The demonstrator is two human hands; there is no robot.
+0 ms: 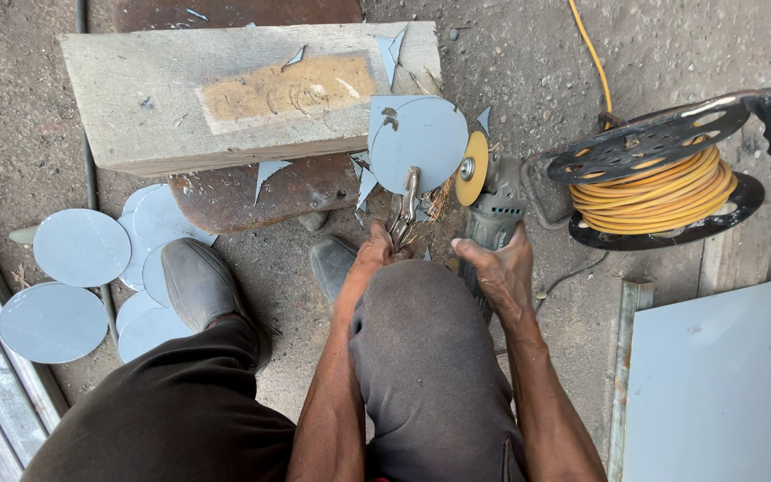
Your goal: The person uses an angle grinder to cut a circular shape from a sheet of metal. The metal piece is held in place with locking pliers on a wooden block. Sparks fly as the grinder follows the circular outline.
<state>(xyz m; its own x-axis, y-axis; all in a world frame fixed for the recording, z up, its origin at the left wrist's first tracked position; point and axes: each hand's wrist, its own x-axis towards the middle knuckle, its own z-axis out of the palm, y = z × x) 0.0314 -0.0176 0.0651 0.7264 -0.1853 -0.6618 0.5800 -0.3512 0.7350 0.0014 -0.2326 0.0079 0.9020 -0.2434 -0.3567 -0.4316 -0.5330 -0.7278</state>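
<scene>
My left hand [375, 250] grips locking pliers [405, 207] clamped on a grey-blue round metal disc [417, 143]. The disc rests against the edge of a wooden block [180, 98]. My right hand [497, 263] holds an angle grinder [491, 201]. Its yellow wheel [471, 168] touches the disc's right edge, and sparks fly below the contact point. My knees and both shoes are in the lower part of the view.
Several finished round discs [82, 268] lie stacked on the ground at left. A cable reel [662, 174] with yellow cord stands at right. A flat metal sheet [716, 384] lies at lower right. Sharp metal offcuts [269, 174] are scattered around the block.
</scene>
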